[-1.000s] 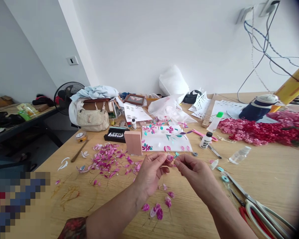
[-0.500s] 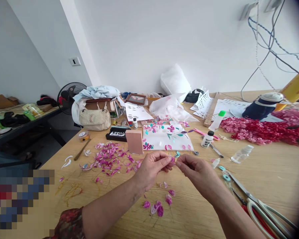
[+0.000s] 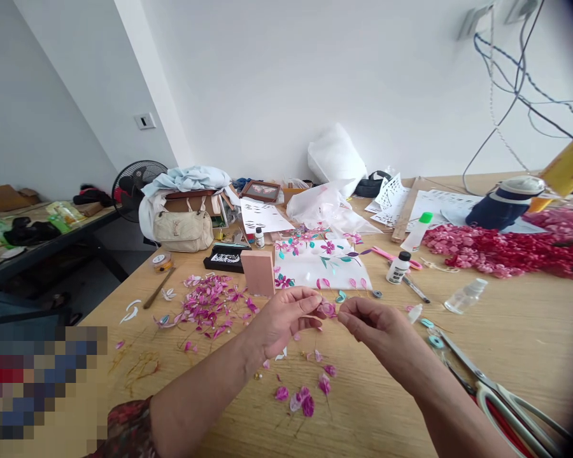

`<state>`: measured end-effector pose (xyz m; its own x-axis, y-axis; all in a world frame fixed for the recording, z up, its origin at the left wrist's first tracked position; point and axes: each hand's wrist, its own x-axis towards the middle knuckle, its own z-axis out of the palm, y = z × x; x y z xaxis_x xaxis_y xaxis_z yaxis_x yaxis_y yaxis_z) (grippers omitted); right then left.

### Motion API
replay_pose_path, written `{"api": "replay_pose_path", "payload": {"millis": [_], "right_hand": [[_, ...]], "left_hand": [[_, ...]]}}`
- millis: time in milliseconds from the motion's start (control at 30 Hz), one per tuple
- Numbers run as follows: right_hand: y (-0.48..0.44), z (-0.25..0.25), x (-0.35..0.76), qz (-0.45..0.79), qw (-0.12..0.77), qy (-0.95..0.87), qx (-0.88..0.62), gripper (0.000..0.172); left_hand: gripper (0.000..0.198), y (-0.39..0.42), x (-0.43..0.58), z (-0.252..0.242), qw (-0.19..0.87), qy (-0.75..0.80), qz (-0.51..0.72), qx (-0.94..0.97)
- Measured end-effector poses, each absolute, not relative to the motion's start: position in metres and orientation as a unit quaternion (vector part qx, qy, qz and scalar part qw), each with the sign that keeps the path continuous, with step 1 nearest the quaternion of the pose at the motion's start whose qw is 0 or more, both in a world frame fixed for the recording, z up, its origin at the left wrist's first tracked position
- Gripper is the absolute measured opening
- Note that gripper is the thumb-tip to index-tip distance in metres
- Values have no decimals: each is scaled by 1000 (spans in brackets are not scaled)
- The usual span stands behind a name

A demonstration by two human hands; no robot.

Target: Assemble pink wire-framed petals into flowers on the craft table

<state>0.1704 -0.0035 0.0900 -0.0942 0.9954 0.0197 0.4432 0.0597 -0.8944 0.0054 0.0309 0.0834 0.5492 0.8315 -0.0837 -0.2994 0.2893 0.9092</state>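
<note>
A small pink-purple fabric flower (image 3: 327, 309) is pinched between the thumb and fingers of my left hand (image 3: 291, 318), in the middle of the head view. Just to its right, my right hand (image 3: 370, 327) is closed in a pinch at the flower's edge or stem; what lies between those fingertips is too small to make out. Several finished-looking blossoms (image 3: 307, 406) with thin wire stems lie on the table below my hands. Left of my left hand spreads a heap of loose magenta petals (image 3: 212, 299).
Behind my hands stand a pink block (image 3: 258, 272) and a white sheet with flower sprays (image 3: 305, 278). Large scissors (image 3: 477, 375) lie at the right. Small bottles (image 3: 398, 268), a clear spray bottle (image 3: 465, 296) and bundles of red and pink flowers (image 3: 496, 248) are farther right.
My left hand's fingers have loosened and shifted slightly, so more of the pink flower shows. My right hand stays almost in the same place, still pinching.
</note>
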Motion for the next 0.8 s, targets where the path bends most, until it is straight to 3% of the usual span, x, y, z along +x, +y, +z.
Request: {"api": "replay_pose_path", "payload": {"millis": [133, 800], "right_hand": [[-2, 90, 172, 382, 344, -642, -568, 21], [12, 102, 178, 374, 326, -684, -535, 20]], "left_hand": [[19, 32, 6, 85, 789, 259, 357, 428], [18, 44, 4, 86, 768, 267, 377, 444]]}}
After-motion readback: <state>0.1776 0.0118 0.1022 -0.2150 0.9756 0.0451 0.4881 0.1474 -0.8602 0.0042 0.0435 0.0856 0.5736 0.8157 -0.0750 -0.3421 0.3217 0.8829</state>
